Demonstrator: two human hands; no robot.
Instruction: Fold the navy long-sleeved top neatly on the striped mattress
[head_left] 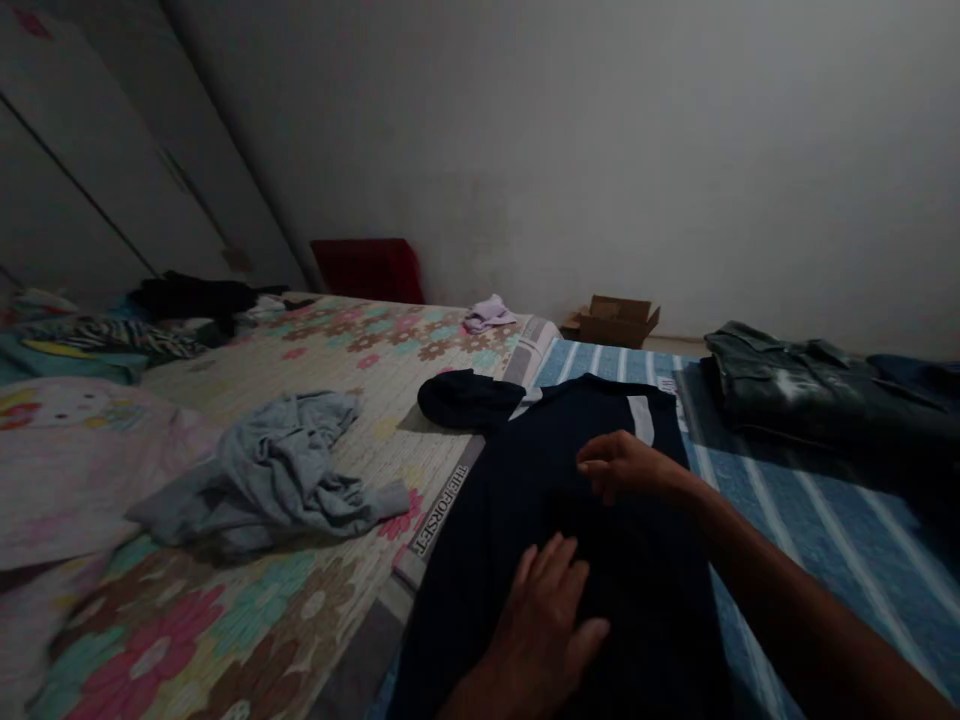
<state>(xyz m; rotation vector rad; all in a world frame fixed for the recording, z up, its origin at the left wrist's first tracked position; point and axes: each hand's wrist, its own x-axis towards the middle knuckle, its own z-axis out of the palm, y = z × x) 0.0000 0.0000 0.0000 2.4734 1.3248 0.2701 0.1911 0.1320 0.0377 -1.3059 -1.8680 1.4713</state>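
Observation:
A dark navy shirt (525,470) with a pale stripe lies spread on the bed, across the seam of two mattresses. My left hand (551,610) rests flat on its lower part, fingers stretched out and open. My right hand (626,465) lies on the shirt's middle with the fingers curled down onto the cloth; whether they pinch the fabric is unclear in the dim light. One sleeve (465,398) of the shirt sticks out to the left.
A crumpled grey garment (277,480) lies on the floral mattress (225,620) to the left. Folded dark clothes (810,390) sit on the blue striped sheet (817,540) at right. A small lilac cloth (489,313), a cardboard box (616,320) and a red object (367,268) lie by the wall.

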